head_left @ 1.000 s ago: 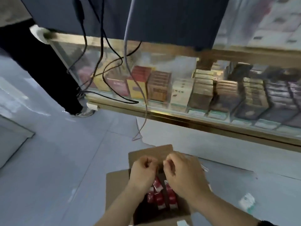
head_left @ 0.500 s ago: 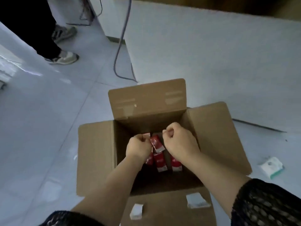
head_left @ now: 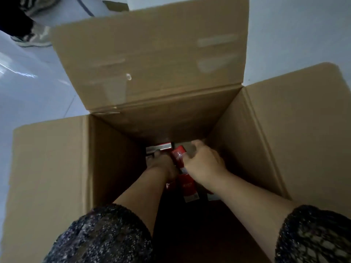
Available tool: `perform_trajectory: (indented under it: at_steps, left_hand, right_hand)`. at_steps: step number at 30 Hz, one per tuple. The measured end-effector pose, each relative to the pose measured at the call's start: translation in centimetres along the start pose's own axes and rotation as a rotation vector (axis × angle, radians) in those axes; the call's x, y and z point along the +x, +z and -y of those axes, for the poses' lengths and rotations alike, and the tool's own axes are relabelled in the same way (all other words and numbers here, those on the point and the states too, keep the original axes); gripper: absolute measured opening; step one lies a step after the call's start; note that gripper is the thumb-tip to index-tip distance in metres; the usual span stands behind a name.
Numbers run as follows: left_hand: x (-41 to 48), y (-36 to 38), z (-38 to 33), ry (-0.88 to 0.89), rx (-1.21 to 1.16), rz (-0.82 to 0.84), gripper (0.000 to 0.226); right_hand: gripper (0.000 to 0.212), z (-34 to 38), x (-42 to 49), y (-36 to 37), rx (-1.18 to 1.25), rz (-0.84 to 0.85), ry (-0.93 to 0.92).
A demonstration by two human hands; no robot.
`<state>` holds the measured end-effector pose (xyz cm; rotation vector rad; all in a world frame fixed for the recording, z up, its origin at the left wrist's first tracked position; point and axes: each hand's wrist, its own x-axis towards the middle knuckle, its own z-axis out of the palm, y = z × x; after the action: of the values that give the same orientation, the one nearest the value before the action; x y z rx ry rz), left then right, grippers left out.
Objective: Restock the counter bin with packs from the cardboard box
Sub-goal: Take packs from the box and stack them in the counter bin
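Deep in the cardboard box (head_left: 57,168), at the centre of the frame, a tilted red pack (head_left: 178,155) stands propped between the two hands. Its long axis runs roughly up and down the picture, the upper end leaning a little toward the far wall of the box. It lies just to the left of the right hand (head_left: 206,164) and just to the right of the left hand (head_left: 161,165), touching both, so either hand could take it. The right looks the better placed: its thumb lies along the pack's right edge, and its fingers are spread and stretched toward the far wall, blurred at the tips, not curled round anything that shows. The left hand is lower and in shadow, knuckles up, one fingertip reaching toward a silver-edged pack (head_left: 161,147) lying flat against the far wall. Whether its fingers are closed on anything cannot be told. More red packs (head_left: 188,188) lie end to end below the hands, toward the bottom of the frame, partly covered by the forearms. Both arms come in from the lower edge, dark net sleeves (head_left: 106,236) pushed up, forearms converging steeply downward. The counter bin is not in view. The next move probably calls for the right fingers to close across the tilted pack's short width and lift it straight up.
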<state>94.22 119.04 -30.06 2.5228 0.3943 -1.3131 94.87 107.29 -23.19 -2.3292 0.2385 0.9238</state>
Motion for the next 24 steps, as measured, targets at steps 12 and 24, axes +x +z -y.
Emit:
perform_trajectory:
  at_steps: [12,24]
  left_hand:
    - [7.7,3.2,1.9,-0.057,0.207,-0.068,0.070]
    - [5.2,1.6,1.6,-0.070,0.414,-0.065,0.063]
  right_hand:
    - [0.038,-2.3,1.4,2.0,-0.069,-0.014,-0.019]
    - [0.043,-1.3,0.2,0.7,-0.044,-0.020,0.006]
